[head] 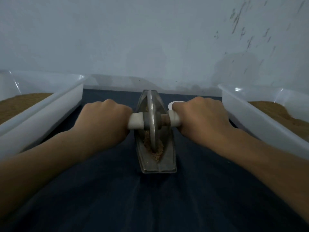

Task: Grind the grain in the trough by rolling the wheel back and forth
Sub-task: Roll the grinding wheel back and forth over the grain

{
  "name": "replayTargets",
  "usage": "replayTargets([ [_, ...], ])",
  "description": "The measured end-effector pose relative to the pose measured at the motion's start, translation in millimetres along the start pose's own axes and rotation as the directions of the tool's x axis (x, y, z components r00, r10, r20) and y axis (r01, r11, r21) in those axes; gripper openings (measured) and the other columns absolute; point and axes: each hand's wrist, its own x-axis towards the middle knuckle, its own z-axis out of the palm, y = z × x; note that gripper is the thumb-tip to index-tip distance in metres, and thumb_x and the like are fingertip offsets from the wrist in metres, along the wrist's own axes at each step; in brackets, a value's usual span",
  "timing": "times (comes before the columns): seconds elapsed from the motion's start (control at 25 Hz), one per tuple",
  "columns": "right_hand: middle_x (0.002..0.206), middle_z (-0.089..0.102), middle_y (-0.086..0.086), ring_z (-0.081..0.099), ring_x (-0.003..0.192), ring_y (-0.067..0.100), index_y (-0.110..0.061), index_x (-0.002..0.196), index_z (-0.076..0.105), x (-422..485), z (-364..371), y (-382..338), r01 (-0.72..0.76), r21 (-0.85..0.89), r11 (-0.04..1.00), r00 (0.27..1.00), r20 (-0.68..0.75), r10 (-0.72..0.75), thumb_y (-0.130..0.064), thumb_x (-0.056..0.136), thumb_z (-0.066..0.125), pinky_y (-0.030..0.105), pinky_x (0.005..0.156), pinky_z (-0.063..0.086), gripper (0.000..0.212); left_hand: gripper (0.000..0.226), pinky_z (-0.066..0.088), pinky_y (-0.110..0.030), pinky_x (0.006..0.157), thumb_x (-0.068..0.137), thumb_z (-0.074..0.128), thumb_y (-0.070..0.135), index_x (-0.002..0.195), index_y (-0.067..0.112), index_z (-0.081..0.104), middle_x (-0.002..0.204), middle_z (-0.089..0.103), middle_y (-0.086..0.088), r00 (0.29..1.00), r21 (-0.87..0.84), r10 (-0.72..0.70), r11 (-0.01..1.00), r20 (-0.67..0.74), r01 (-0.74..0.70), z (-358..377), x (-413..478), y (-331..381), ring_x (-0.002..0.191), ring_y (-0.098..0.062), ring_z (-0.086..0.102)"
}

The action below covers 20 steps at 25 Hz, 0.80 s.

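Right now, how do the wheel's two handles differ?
The left handle butts against the grey hub; the right handle leaves a rusty stretch of axle bare. The left handle shows slightly more white beyond the left hand than the right handle beyond the right hand. Both are white, each gripped.

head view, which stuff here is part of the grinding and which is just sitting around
In the job: wheel, trough, grain, left hand and right hand gripping the white handles.
Lying about: left tub and right tub holding brown powder, small white object behind the right hand.
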Motion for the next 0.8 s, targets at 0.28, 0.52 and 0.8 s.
replayTargets([
  [0.28, 0.104, 0.069, 0.007, 0.067, 0.094, 0.032, -0.023, 0.109, 0.067, 66, 35, -8, -0.245, 0.035, 0.969, 0.936, 0.27, 0.226, -0.026, 0.091, 0.066, 0.035, 0.065, 0.037, 0.018, 0.015, 0.042, -0.035, 0.064, 0.093, 0.055, 0.025, 0.102, 0.022, 0.067, 0.093, 0.063, -0.007, 0.962, 0.08, -0.217, 0.975, 0.166, 0.206, 24, 76, 11, 0.085, -0.032, 0.064],
  [0.52, 0.056, 0.022, -0.012, 0.022, 0.044, 0.011, -0.032, 0.072, 0.04, -3, -2, -4, -0.008, 0.047, 0.999, 1.0, -0.006, 0.009, -0.023, 0.064, 0.068, 0.02, 0.046, 0.012, 0.031, 0.032, 0.017, -0.02, 0.045, 0.071, 0.066, 0.039, 0.066, 0.035, 0.035, 0.055, 0.025, 0.013, 0.999, 0.018, -0.018, 1.0, 0.047, 0.017, -2, 2, 5, 0.043, -0.011, 0.023],
  [0.8, 0.088, 0.066, 0.004, 0.064, 0.082, 0.031, -0.024, 0.095, 0.064, 57, 32, -8, -0.23, 0.083, 0.97, 0.948, 0.245, 0.204, -0.033, 0.091, 0.065, 0.033, 0.061, 0.039, 0.01, 0.012, 0.041, -0.035, 0.061, 0.092, 0.057, 0.024, 0.1, 0.021, 0.066, 0.088, 0.06, -0.005, 0.962, 0.099, -0.205, 0.977, 0.179, 0.19, 16, 66, 15, 0.078, -0.03, 0.062],
])
